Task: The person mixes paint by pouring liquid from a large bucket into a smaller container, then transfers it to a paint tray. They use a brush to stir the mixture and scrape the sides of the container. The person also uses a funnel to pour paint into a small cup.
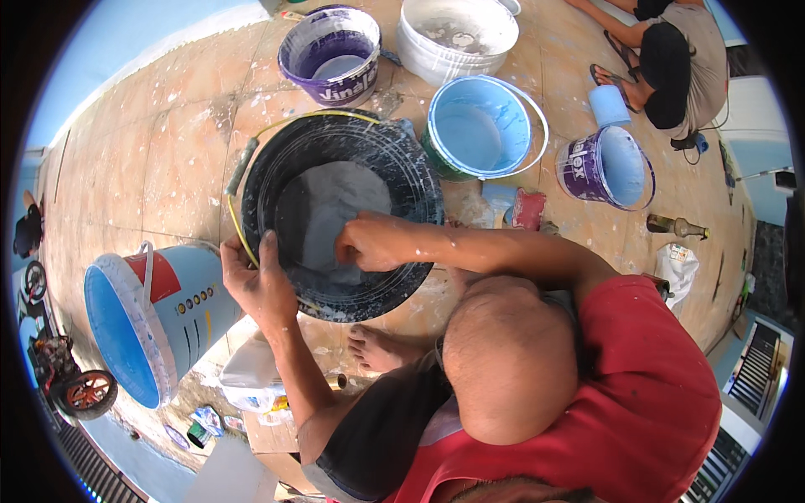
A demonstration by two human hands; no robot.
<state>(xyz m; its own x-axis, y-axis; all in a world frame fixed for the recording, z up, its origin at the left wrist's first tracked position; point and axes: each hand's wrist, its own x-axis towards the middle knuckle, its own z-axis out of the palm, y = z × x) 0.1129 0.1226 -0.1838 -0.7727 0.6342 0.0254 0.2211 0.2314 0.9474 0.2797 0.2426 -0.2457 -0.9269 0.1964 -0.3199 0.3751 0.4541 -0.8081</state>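
Observation:
A black bucket (419,180) with white splashes and a yellow-wrapped wire handle stands tilted before me. Pale grey-white material (340,189) covers part of its bottom; I cannot tell whether it is powder or paste. My left hand (262,283) grips the bucket's near-left rim, thumb on the inner side and fingers outside. Reaching over the right rim, my right hand (371,241) is down inside the bucket with its fingers curled at the pale material. What those fingers hold, if anything, is hidden.
Around the bucket stand a light-blue pail (478,126), a purple paint bucket (329,59), a white basin (457,38) and another purple bucket (625,168). A large blue-white bucket (172,310) lies at left. A bottle (677,226) lies right; another person (671,67) sits far right.

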